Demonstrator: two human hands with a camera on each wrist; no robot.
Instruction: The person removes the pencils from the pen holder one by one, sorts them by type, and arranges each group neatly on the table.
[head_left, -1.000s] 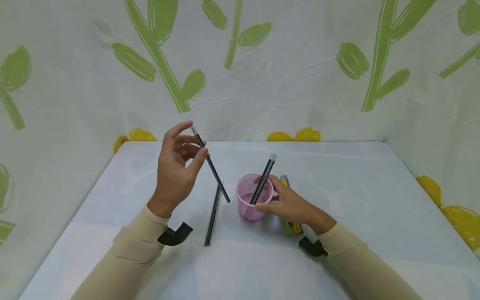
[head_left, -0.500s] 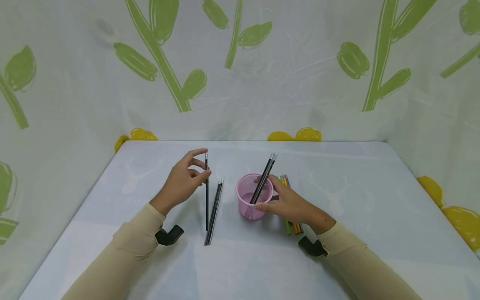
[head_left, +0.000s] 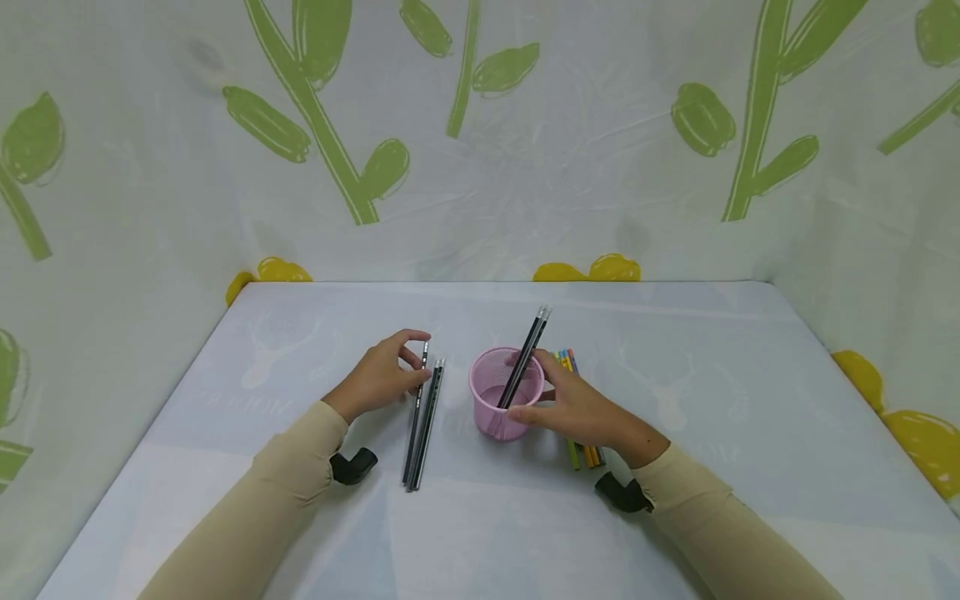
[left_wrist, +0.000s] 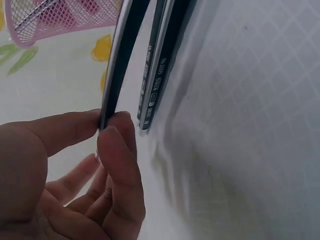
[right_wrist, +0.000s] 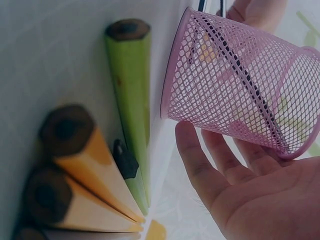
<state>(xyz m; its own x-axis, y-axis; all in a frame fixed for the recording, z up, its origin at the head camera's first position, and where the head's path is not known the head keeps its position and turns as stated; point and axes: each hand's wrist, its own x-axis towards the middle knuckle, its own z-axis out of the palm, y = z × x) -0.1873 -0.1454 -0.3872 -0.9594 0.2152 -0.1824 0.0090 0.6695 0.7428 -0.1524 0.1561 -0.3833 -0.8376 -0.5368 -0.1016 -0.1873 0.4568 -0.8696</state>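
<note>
My left hand (head_left: 381, 375) pinches a black pencil (head_left: 416, 421) near its silver end, between thumb and fingers. In the left wrist view this pencil (left_wrist: 120, 60) slants close beside two more black pencils (left_wrist: 155, 80), which lie together on the table. To their right my right hand (head_left: 581, 408) holds a pink mesh pen cup (head_left: 491, 427), thumb at the rim and fingers around the far side. Black pencils (head_left: 528, 354) lean inside the cup, silver ends up. The right wrist view has the fingers (right_wrist: 192, 155) against the mesh wall of the cup (right_wrist: 235, 75).
Several coloured pencils (head_left: 588, 457) lie on the table right of the cup, partly under my right hand. Close up, a green pencil (right_wrist: 132, 85) and orange pencils (right_wrist: 95, 170) show. The white table (head_left: 720, 500) meets a leaf-patterned wall covering (head_left: 585, 150) at the back.
My left hand has come down with the black pencil, from raised and tilted to low alongside the two lying pencils. The right hand and the cup have stayed in place.
</note>
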